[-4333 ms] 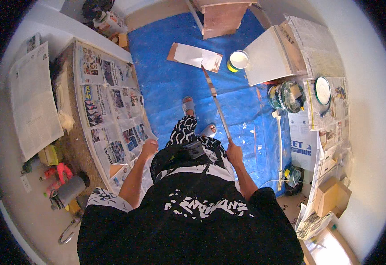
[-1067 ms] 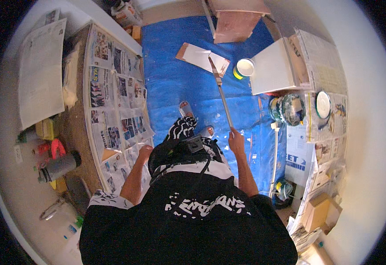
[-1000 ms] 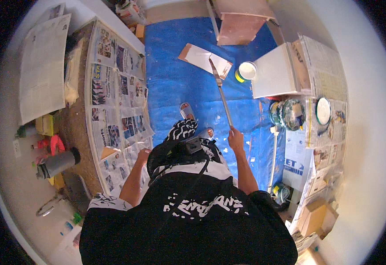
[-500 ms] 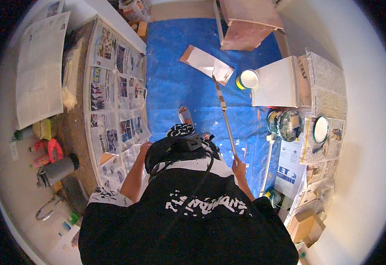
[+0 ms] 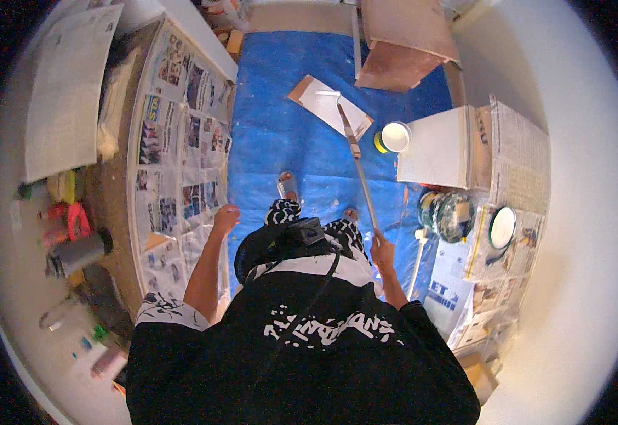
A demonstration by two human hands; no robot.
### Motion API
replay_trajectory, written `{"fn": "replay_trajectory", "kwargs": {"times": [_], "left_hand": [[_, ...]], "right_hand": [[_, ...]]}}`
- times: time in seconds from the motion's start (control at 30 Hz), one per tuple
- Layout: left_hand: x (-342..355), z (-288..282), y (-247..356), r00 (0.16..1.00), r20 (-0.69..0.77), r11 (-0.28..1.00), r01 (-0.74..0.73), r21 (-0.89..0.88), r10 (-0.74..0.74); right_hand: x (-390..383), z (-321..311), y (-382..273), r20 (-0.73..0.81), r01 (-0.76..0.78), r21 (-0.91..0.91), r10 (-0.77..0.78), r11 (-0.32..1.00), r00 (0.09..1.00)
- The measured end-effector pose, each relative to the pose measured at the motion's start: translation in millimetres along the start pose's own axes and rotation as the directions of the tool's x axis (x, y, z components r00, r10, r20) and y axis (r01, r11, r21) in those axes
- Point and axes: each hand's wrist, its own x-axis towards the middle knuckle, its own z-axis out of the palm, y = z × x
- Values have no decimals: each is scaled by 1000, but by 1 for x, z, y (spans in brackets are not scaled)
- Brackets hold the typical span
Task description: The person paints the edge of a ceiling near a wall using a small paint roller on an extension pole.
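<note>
My right hand (image 5: 382, 251) is wrapped round the pole of a long-handled paint roller (image 5: 363, 185), which reaches forward and away from me. Its white roller head (image 5: 327, 93) rests on the far part of a brown board (image 5: 298, 91), whose top is mostly coated white. Right of the board stands an open tub of white paint (image 5: 396, 137) with a yellow mark on its side. My left hand (image 5: 227, 218) hangs beside the newspaper-covered surface, fingers loosely curled and nothing visible in them.
A blue sheet (image 5: 273, 64) covers the floor. On the left runs a surface spread with newspaper (image 5: 181, 149). To the right are a white panel (image 5: 433, 149), clear jars (image 5: 454, 216), a round white-topped lid (image 5: 502, 227) and more newspaper (image 5: 521, 156). A brown cabinet-like piece (image 5: 408, 49) stands far ahead.
The roller head has moved from the board's near right end to its far part. My left hand has swung forward and out from my side. My view and feet have shifted slightly.
</note>
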Motion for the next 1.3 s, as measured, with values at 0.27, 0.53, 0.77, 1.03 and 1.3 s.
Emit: {"fn": "replay_trajectory", "kwargs": {"times": [0.27,0.53,0.77,1.03,1.3], "left_hand": [[-147,83,-134,984,32,890,-170,422,173],[-282,158,-222,950,-94,941,309,134,-299],[-278,178,-207,984,-88,986,144,-85,-152],[-278,189,-110,978,-205,974,70,215,-25],[-291,205,-141,957,-136,962,266,58,-256]], "right_hand": [[93,-30,40,40,200,-23,-199,980,979],[35,-62,149,167,143,-44,-134,989,977],[5,-99,169,165,203,-135,-180,970,970],[116,-66,137,61,436,-108,-431,894,900],[36,-113,188,176,243,-199,-209,949,962]]}}
